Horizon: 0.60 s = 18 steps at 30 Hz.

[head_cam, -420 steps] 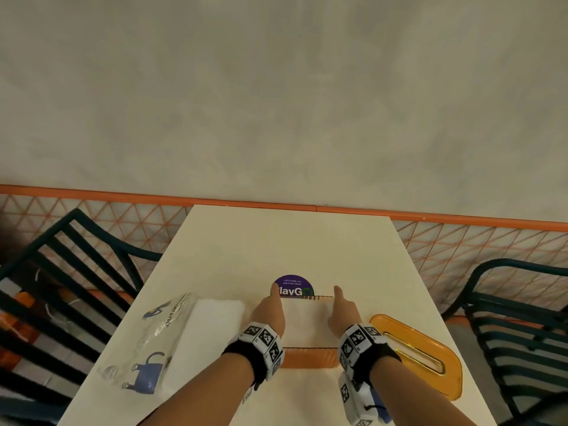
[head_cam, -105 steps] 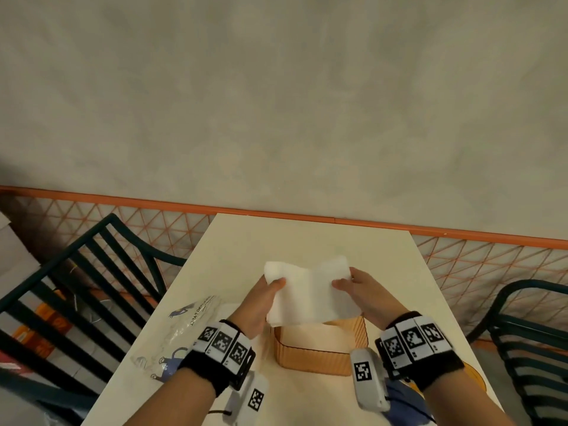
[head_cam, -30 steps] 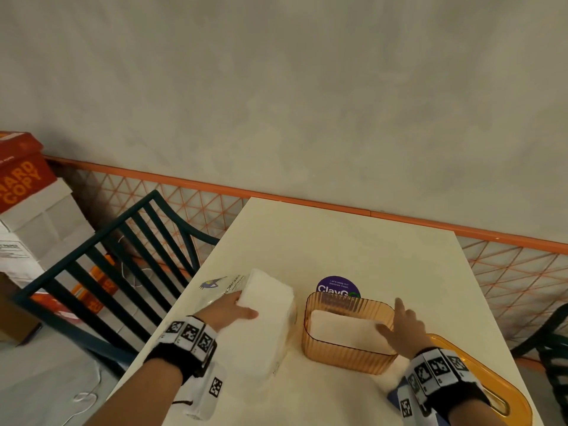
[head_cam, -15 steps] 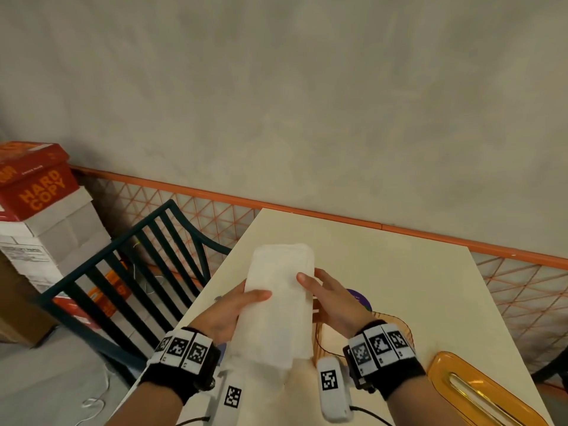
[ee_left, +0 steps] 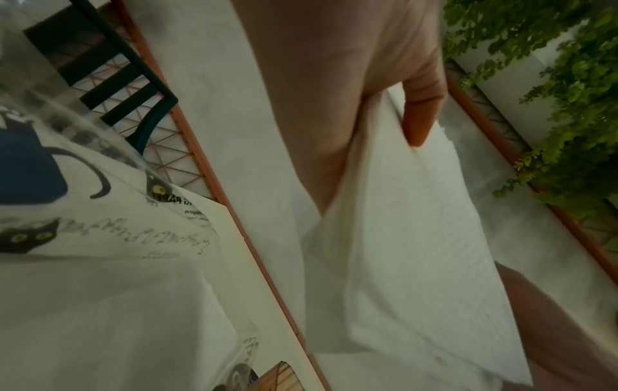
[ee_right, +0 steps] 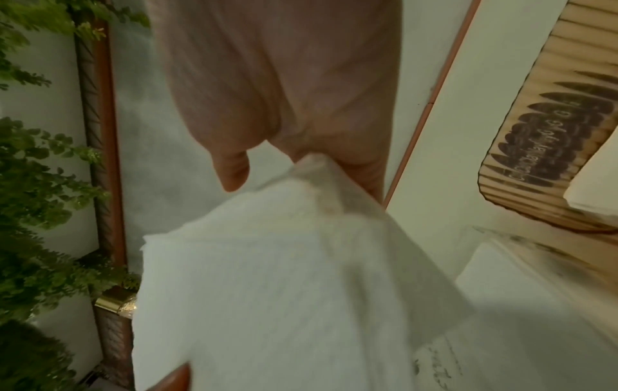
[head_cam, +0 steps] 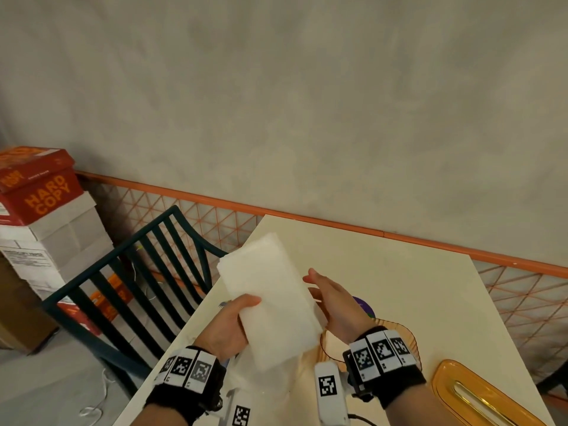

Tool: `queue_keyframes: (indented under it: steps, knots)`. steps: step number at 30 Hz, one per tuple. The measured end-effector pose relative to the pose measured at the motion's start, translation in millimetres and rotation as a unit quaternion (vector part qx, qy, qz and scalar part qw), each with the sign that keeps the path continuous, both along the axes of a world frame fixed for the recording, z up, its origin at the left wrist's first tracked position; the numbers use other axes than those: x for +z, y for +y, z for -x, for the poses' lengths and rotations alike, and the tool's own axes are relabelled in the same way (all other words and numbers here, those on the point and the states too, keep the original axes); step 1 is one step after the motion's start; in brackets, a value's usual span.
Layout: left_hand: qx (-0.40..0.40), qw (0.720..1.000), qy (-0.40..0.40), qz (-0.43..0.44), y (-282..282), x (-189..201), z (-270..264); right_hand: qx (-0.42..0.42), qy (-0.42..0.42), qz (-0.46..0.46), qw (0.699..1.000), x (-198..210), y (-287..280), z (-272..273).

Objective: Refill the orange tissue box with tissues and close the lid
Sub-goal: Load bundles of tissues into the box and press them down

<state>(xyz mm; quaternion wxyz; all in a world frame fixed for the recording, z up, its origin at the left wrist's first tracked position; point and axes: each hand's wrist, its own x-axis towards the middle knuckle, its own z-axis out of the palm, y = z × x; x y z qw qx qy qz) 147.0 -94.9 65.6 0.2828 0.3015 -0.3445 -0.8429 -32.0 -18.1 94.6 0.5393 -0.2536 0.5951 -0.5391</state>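
Observation:
A thick stack of white tissues point(head_cam: 270, 302) is held in the air over the table's left part, its far end leaning left. My left hand point(head_cam: 230, 324) grips its near left side, thumb on top point(ee_left: 421, 116) and fingers underneath. My right hand point(head_cam: 332, 302) lies along the stack's right edge with fairly straight fingers; its thumb point(ee_right: 234, 169) stands clear of the paper point(ee_right: 284, 277). The open orange tissue box point(head_cam: 405, 336) stands behind my right wrist, with tissues inside point(ee_right: 588, 190). Its orange lid point(head_cam: 479, 395) lies on the table at the near right.
A clear plastic wrapper printed with cats point(ee_left: 67, 211) lies on the cream table point(head_cam: 415, 287) under my left wrist. A dark green chair point(head_cam: 147, 272) stands at the table's left side, with stacked paper boxes point(head_cam: 40, 210) beyond it. An orange rail point(head_cam: 338, 226) runs along the wall.
The stack has tilted so its far end points more to the left. My right thumb has lifted off the stack, while the left hand keeps its grip.

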Motion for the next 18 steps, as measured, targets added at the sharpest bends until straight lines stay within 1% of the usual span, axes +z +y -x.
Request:
queue_keyframes:
  steps: [1, 3, 5, 9, 10, 13, 15, 16, 17, 18]
  knots:
    - [-0.014, 1.0, -0.005, 0.009, 2, 2, 1, 0.016, 0.013, 0.0, 1.0, 0, 0, -1]
    - [-0.031, 0.998, -0.043, 0.027, 2, 3, 4, 0.03, 0.025, 0.013, 0.999, 2, 2, -2]
    - [-0.029, 0.996, -0.071, 0.034, 0, 3, 6, 0.028, 0.013, 0.032, 0.999, 3, 4, -1]
    - [-0.008, 0.994, -0.094, 0.056, -6, -6, 10, 0.026, -0.025, 0.059, 0.998, 2, 6, 0]
    - [-0.004, 0.993, -0.1, 0.066, -6, -8, 12, 0.028, -0.02, 0.055, 0.998, 1, 6, -1]
    - [0.0, 0.983, -0.136, 0.124, -2, -3, 17, 0.025, 0.034, 0.027, 0.999, -1, 1, -8]
    - [0.034, 0.964, -0.19, 0.182, -4, -1, 18, -0.001, 0.034, 0.037, 0.999, -1, -3, -10]
    - [0.07, 0.955, -0.213, 0.194, -7, -4, 14, -0.022, 0.014, 0.053, 0.998, -2, -4, -10]
    - [0.108, 0.956, -0.204, 0.179, -8, -7, 8, -0.043, -0.017, 0.072, 0.996, -3, -6, -9]
    - [0.129, 0.968, -0.164, 0.136, -8, -11, 2, -0.061, -0.053, 0.091, 0.993, -3, -6, -8]
